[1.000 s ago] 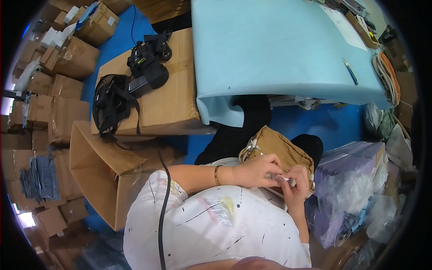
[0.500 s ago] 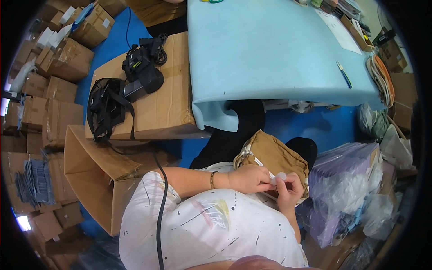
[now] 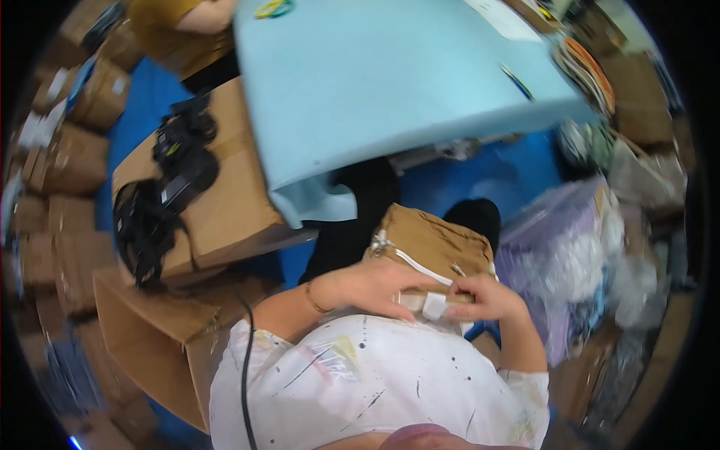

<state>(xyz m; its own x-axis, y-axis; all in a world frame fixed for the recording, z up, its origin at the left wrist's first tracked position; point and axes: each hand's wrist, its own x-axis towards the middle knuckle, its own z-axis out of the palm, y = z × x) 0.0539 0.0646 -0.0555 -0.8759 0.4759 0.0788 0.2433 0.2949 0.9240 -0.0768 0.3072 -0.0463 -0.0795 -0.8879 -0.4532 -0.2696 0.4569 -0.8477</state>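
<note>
Since 1 s ago the view has tipped fwd, so the light-blue table (image 3: 405, 82) fills more of the top, while both hands kept to the tan pouch (image 3: 431, 247) on the lap. Left hand (image 3: 371, 289) lies cupped over its near edge, right hand (image 3: 484, 298) pinches a small white tag (image 3: 435, 306) w/ fingertips. Risk, imo: a thin pinch could slip and the pouch slide off toward the clear purple-tinted bags (image 3: 559, 262) at right; brown cartons (image 3: 52, 161) stacked far left, open carton (image 3: 161, 337) beside the knee.
</note>
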